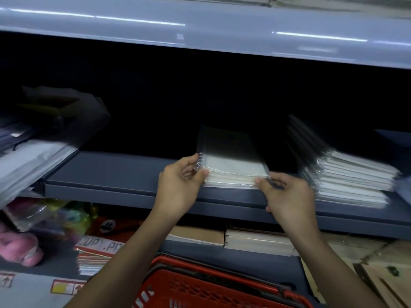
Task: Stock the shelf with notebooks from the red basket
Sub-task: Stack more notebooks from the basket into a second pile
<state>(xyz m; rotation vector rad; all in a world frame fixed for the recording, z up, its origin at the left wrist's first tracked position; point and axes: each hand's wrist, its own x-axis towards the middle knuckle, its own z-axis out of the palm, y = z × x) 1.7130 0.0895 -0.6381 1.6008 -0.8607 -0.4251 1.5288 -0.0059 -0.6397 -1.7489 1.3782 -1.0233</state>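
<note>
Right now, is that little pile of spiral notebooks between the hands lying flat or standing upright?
Flat. The spiral notebooks lie stacked on the shelf, covers up, the left hand at the coil, the right hand at the front corner.

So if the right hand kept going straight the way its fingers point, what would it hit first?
The right hand points up-left into the front right corner of the middle notebook stack, which its fingertips already seem to touch. So it would likely just push that stack deeper onto the shelf.

upside-down print, partly legible as "copy" and "print", on red-and-white paper pack point(97, 246), lower shelf, left end. arrow pictograms on carton stickers point(66, 287) below; other markings blurred, unreadable.
</note>
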